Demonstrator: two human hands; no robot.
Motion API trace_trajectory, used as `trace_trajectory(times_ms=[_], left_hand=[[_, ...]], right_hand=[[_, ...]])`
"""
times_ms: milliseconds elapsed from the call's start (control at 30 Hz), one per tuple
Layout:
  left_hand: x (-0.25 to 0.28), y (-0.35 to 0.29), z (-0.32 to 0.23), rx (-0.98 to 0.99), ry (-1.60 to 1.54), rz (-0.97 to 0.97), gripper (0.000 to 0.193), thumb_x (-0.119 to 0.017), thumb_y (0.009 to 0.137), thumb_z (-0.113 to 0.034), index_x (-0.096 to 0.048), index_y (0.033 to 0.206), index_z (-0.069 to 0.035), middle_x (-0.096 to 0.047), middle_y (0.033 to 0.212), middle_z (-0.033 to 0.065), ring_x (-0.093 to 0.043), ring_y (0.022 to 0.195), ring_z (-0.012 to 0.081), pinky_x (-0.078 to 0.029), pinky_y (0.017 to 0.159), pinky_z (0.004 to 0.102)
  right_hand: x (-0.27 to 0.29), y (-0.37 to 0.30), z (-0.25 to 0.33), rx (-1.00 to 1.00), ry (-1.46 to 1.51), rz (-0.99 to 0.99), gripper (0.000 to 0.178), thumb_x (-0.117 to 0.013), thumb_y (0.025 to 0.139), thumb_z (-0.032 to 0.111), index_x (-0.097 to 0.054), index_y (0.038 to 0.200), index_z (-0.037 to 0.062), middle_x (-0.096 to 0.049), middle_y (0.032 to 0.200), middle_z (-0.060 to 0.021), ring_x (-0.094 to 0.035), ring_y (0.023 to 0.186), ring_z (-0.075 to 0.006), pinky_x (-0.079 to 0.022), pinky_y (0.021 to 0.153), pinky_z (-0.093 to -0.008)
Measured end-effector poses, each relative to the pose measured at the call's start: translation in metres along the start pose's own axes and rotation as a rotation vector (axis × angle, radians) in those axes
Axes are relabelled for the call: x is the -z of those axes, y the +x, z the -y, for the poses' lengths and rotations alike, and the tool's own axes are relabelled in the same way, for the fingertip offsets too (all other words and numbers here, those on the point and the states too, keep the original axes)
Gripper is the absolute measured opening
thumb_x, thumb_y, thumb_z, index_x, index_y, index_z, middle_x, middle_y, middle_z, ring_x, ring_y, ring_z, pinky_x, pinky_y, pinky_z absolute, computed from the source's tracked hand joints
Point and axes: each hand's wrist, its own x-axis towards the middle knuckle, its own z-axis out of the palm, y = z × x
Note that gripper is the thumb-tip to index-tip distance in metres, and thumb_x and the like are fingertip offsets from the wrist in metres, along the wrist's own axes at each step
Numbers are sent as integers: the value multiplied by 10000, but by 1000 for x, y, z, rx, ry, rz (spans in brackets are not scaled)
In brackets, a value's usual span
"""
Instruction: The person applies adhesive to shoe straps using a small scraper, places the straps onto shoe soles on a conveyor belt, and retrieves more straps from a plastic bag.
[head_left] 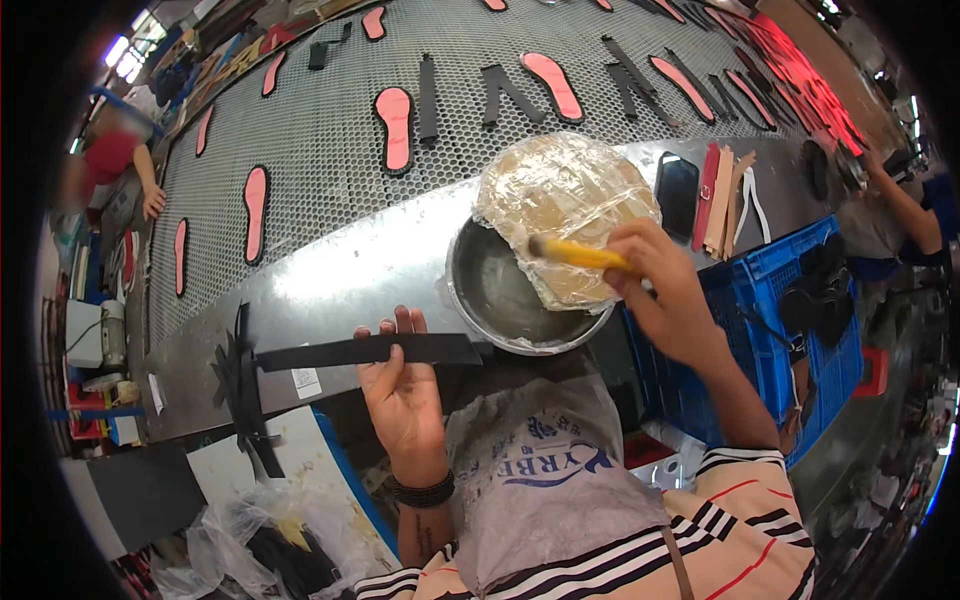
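Note:
A long black strip point(310, 356) lies level across my left hand point(406, 410), palm up, the thumb pressing it against the fingers. My right hand point(662, 290) grips a brush point(580, 254) by its yellow handle, and its dark tip points left. Below the brush is a round metal bowl point(462, 292), partly covered by a tan disc wrapped in clear plastic point(560, 185). The bowl's inside looks wet or glossy; what is in it is hard to make out. More black strips point(240, 390) hang in a bunch at the table edge, left of my left hand.
Pink insoles point(398, 130) edged in black and black straps lie on a mesh conveyor point(320, 150) ahead. Right of the bowl are a dark phone point(677, 190) and coloured strips point(728, 200). A blue crate point(745, 350) stands at right. Other people are at both sides.

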Motion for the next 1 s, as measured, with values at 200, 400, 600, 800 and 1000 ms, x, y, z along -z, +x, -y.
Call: trace_trajectory(times_ms=[200,400,600,800,1000], left_hand=[[-17,5,15,-241,162,-158,415,-416,907,200,-396,1258,-22,-487,1174,171,-494,1278,366,-297,1235,539],[2,9,20,-303,231,-57,431,-419,901,196,-397,1261,-41,-486,1113,127,-509,1252,329,-284,1247,495],[2,11,21,-359,314,-76,454,-397,885,164,-380,1279,-62,-488,1108,91,-527,1231,292,-313,1218,481],[0,9,22,-398,392,-112,459,-407,885,143,-372,1297,-56,-493,1119,94,-526,1237,304,-330,1187,479],[6,16,20,-438,386,-64,458,-406,887,175,-393,1286,-50,-509,1130,100,-528,1227,301,-318,1216,496]], right_hand=[[-49,-2,41,-134,188,-54,246,-702,793,-54,-686,1029,15,-573,827,-108,-624,747,-279,-497,656,-331],[-85,5,30,-30,37,-76,257,-677,779,-9,-691,1033,28,-586,810,-101,-593,721,-296,-476,665,-385],[-105,10,15,157,-117,-24,219,-652,790,52,-689,1005,26,-598,793,-121,-583,714,-335,-466,715,-452],[-106,10,33,59,14,37,161,-633,809,48,-664,960,0,-629,782,-145,-625,768,-335,-488,746,-434],[-114,9,33,-38,385,123,76,-580,869,32,-605,929,-6,-630,871,-160,-636,805,-332,-490,753,-393]])
